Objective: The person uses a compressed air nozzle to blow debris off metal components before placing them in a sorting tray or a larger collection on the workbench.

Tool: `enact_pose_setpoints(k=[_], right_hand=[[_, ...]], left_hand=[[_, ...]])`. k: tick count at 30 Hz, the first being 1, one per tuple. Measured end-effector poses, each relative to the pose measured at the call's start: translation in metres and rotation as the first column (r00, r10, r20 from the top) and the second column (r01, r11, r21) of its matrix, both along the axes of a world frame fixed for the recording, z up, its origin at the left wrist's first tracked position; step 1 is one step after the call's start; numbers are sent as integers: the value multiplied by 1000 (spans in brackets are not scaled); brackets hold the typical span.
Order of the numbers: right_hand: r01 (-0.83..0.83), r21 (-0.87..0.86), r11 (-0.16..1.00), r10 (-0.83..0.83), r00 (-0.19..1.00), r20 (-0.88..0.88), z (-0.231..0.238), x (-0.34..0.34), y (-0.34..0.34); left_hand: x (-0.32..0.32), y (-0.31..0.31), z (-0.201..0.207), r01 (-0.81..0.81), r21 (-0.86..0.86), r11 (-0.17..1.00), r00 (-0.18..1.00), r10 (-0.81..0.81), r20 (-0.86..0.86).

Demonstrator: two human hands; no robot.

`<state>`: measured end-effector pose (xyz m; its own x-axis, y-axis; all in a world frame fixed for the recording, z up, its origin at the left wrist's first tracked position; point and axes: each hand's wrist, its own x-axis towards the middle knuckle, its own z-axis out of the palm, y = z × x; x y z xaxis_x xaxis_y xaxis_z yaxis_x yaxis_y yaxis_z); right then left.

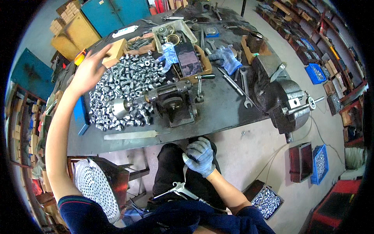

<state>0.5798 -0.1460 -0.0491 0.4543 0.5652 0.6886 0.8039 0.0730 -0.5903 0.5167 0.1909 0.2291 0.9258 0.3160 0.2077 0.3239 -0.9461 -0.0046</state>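
Plainly, from my end of the feed, the left hand is bare and reaches out to 10 o'clock, its fingers spread apart and nothing visible in its grasp. Its fingertips line up with the near side of a box between 10 and 11 o'clock; I can't tell whether they touch it. A roll of tape sits just beyond the thumb side. Just toward 4 o'clock from that hand spreads the heap of metal fittings, loose on the dark bench. Near the centre of my view stands a cranked spindle unit, and its chuck points to 9 o'clock over the heap. A file lies at 8 o'clock, along the bench's near edge. The right hand, in a blue-grey glove, rests on the dark-trousered leg at 5 o'clock with its fingers bent together; I can't tell whether they close on anything. An air gun lies on the lap at 6 o'clock, apart from the glove. I see a phone at 12 o'clock, a wrench at 2 and a vise at 3.
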Motion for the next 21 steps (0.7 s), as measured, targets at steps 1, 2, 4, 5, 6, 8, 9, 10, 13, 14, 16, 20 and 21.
enact_pose_setpoints(k=[1,2,4,5,6,8,9,10,13,14,16,20,21], right_hand=[[4,-4,1000,-4,1000,2,0,-1,0],[-6,-6,1000,6,1000,0,1,-3,1],[-8,-18,1000,8,1000,8,0,-5,3],[-8,-26,1000,8,1000,14,-1,-5,3],[-18,-30,999,18,1000,16,-2,-7,4],[-22,-11,1000,22,1000,14,-1,-9,5],[-25,-2,1000,25,1000,14,0,-11,6],[-16,-12,1000,16,1000,21,0,-10,6],[-17,-27,999,18,999,28,0,-12,7],[0,-38,999,1,999,41,-1,-10,6],[-33,-26,999,33,999,23,0,-16,10],[-25,-70,997,29,998,53,-3,-17,10],[-22,-85,996,27,998,60,-3,-17,10]], left_hand=[[-25,1,3,-33,6,999,999,33,23],[-58,7,2,-85,79,993,996,84,23],[-118,22,-16,-155,38,987,981,149,126],[-146,21,-25,-254,108,961,963,241,122],[-184,30,-32,-288,69,955,951,276,142],[-265,48,-55,-407,-57,912,898,411,159],[-315,61,-72,-444,-76,893,874,450,185],[-340,53,-85,-549,-218,807,794,585,165],[-452,45,-136,-634,-210,744,725,667,174],[-457,32,-146,-747,-404,528,553,831,64],[-574,28,-188,-778,-185,600,571,799,188],[-609,-12,-235,-882,-352,312,337,941,-10],[-622,-11,-252,-872,-362,328,357,934,-14]])
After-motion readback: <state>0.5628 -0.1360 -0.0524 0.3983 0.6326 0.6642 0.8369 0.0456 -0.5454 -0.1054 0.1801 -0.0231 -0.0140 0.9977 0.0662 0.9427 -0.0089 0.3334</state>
